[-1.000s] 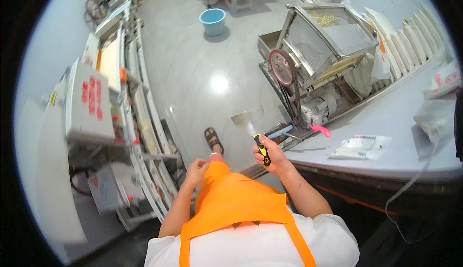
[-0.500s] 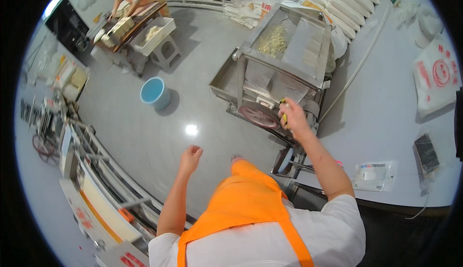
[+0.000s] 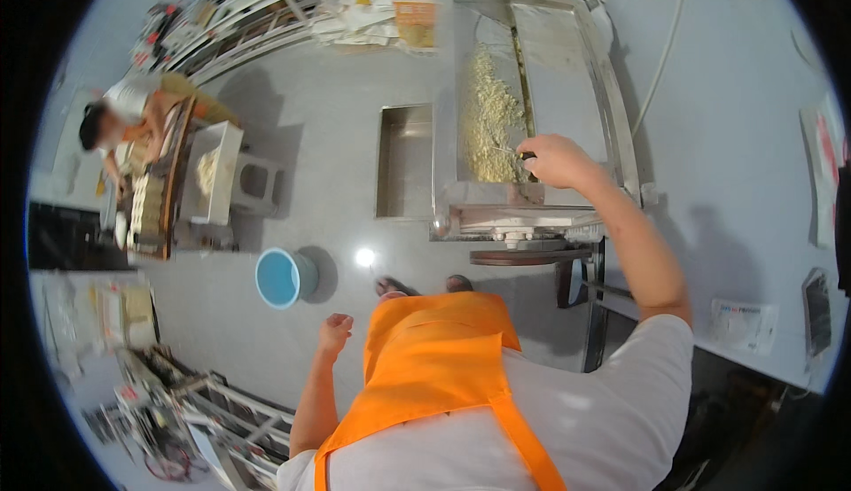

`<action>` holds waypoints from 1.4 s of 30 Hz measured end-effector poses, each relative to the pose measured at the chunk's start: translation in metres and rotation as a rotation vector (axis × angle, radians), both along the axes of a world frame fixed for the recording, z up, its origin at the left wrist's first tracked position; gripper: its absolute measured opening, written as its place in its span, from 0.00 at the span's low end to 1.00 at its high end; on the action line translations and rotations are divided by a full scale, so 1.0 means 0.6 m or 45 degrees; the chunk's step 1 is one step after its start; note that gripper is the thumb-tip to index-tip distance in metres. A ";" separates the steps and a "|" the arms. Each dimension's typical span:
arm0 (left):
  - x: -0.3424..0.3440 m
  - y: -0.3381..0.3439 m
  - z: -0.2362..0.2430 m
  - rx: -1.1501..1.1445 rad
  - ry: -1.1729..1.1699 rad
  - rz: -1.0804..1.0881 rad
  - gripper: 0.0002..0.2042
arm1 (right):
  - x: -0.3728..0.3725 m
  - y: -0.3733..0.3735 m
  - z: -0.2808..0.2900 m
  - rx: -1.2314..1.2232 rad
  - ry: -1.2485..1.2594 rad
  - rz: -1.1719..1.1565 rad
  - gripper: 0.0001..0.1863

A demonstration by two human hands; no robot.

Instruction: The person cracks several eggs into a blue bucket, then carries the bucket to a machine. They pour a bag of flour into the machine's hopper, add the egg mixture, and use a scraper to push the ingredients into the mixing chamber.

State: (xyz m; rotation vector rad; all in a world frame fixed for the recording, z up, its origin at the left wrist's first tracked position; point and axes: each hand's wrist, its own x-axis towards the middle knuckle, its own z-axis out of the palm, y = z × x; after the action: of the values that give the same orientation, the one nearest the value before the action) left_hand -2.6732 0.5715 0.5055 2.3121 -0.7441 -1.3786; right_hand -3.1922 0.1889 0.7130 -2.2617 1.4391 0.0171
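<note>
My right hand (image 3: pixel 558 161) reaches over a metal machine hopper (image 3: pixel 448 74) and is closed around a hand tool (image 3: pixel 529 155). Its handle looks black and yellow, and a thin shaft, like a screwdriver's, seems to point left; its tip is too small to make out. Pale yellow crumbly dough (image 3: pixel 492 119) lies along the hopper's left half, just beside the tool. A flat metal panel (image 3: pixel 563 74) covers the right half. At my left side, my left hand (image 3: pixel 335 331) hangs over the floor with its fingers curled and nothing visible in them.
A metal tray (image 3: pixel 378 163) adjoins the hopper's left side, and a wheel (image 3: pixel 523 258) sits at its near end. A blue bucket (image 3: pixel 306 276) stands on the floor. Farther left, a co-worker (image 3: pixel 133 114) bends over a bench beside a white bin (image 3: pixel 235 159). Frames stand at lower left.
My view has turned and I am closer to the machine. My right hand has moved with the tool from the machine's near end to above the dough. My left hand stays low and curled.
</note>
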 end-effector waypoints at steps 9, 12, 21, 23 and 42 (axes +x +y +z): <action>-0.087 -0.662 0.118 -1.174 -0.172 -0.897 0.28 | 0.151 -0.097 0.115 1.158 -0.254 -0.762 0.23; -0.242 -0.769 0.211 -1.343 0.139 -1.129 0.30 | 0.210 -0.133 0.077 1.294 -0.126 -0.923 0.10; -0.377 -1.116 0.146 -1.268 -0.726 -1.502 0.39 | 0.241 -0.137 -0.019 1.503 -0.041 -0.829 0.07; -0.383 -1.168 0.162 -1.192 -0.748 -1.551 0.41 | 0.236 -0.129 -0.058 1.371 0.013 -0.939 0.06; -0.455 -1.656 0.144 -1.168 -0.757 -1.864 0.45 | 0.153 -0.127 -0.184 1.066 0.263 -1.621 0.19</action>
State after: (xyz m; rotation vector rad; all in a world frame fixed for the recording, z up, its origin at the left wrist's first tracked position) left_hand -2.9463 -0.4223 0.5919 1.1788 -2.7808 -0.2814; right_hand -3.1006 0.1124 0.6027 -0.5055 2.1643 0.3682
